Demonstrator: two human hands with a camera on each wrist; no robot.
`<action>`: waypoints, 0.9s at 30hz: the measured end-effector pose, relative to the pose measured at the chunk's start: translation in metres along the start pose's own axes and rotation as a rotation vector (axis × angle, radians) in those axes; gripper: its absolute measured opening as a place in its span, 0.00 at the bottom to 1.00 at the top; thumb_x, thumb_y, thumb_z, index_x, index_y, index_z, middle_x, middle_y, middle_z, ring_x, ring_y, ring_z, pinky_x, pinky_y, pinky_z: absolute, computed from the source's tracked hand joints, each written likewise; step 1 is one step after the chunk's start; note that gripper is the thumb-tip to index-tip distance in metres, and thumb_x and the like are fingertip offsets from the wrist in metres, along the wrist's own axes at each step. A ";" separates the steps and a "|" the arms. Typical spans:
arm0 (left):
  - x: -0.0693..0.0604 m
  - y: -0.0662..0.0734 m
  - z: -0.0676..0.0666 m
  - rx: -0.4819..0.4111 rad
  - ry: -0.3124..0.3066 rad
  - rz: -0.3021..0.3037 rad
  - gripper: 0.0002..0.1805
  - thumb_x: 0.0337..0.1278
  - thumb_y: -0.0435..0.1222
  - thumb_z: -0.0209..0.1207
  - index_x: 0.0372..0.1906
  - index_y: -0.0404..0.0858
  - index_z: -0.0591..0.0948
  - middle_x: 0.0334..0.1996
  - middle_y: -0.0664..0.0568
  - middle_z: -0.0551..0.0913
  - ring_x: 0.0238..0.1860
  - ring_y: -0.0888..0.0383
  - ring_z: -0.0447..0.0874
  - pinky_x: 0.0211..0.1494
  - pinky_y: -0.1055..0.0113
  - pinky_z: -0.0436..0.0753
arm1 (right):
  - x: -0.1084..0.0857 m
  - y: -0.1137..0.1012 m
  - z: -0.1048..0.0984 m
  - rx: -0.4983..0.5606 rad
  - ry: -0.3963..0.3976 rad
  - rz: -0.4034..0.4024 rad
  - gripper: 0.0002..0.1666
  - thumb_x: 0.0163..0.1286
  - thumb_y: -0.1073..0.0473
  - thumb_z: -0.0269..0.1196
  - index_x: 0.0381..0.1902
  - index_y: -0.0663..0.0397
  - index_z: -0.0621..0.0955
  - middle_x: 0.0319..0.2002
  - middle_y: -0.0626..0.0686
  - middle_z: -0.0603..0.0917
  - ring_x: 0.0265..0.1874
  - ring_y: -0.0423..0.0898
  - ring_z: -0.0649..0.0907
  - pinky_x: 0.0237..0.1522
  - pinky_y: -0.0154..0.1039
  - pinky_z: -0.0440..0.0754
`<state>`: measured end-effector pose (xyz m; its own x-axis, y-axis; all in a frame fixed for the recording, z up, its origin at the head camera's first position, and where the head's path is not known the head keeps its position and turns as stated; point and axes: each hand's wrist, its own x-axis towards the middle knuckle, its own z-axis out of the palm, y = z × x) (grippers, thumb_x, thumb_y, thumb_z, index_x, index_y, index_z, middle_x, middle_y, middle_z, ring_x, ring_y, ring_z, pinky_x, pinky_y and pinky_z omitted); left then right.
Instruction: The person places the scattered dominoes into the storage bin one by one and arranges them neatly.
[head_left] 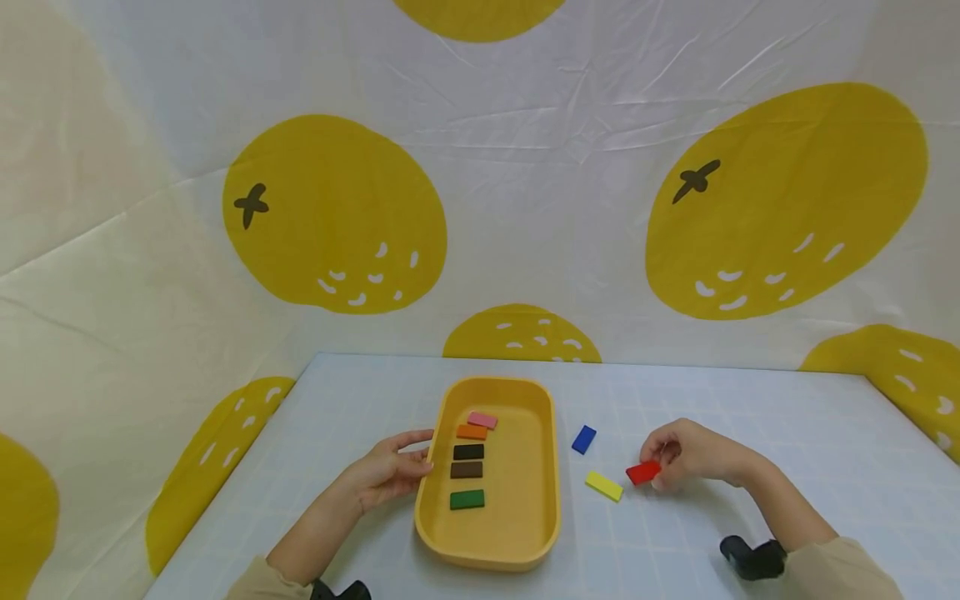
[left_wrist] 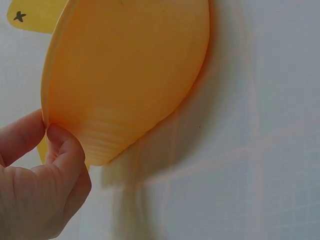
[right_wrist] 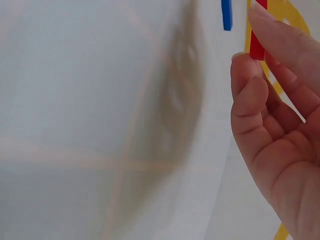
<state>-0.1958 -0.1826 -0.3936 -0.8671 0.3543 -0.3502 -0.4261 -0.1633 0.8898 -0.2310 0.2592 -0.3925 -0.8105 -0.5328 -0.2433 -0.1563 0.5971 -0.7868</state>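
Note:
My left hand [head_left: 386, 472] grips the left rim of a yellow plastic tray [head_left: 543, 467]; the left wrist view shows thumb and fingers pinching that rim. Inside the tray lie a pink block [head_left: 482, 420], an orange block [head_left: 472, 432], a black block [head_left: 468, 452], a brown block [head_left: 467, 470] and a green block [head_left: 467, 499], in a column on its left half. To the right of the tray, my right hand [head_left: 693, 454] pinches a red block [head_left: 642, 473] between thumb and fingers. Close by on the table are a blue block [head_left: 583, 439] and a yellow block [head_left: 603, 486].
The table [head_left: 825, 433] has a pale cloth with a faint grid. Behind it hangs a white curtain [head_left: 540, 208] printed with large yellow fruit shapes. Black straps with camera mounts [head_left: 753, 558] sit at the wrists.

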 end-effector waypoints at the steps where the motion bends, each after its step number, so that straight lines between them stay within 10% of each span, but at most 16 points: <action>1: 0.000 0.000 0.000 -0.004 -0.002 -0.001 0.36 0.56 0.18 0.51 0.69 0.27 0.52 0.53 0.39 0.71 0.45 0.55 0.76 0.52 0.61 0.78 | 0.001 -0.001 -0.001 0.002 0.005 -0.004 0.13 0.50 0.65 0.70 0.36 0.57 0.81 0.27 0.53 0.78 0.28 0.49 0.75 0.30 0.38 0.76; 27: 0.000 0.000 0.001 0.013 0.013 0.002 0.35 0.56 0.18 0.51 0.69 0.28 0.53 0.57 0.37 0.70 0.45 0.54 0.77 0.52 0.60 0.78 | 0.053 -0.070 -0.008 0.075 0.113 -0.031 0.14 0.54 0.64 0.69 0.39 0.62 0.82 0.31 0.54 0.82 0.31 0.49 0.77 0.40 0.42 0.78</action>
<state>-0.1955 -0.1820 -0.3936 -0.8713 0.3421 -0.3518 -0.4207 -0.1517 0.8945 -0.2675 0.1938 -0.3464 -0.8651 -0.4766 -0.1566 -0.1425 0.5327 -0.8342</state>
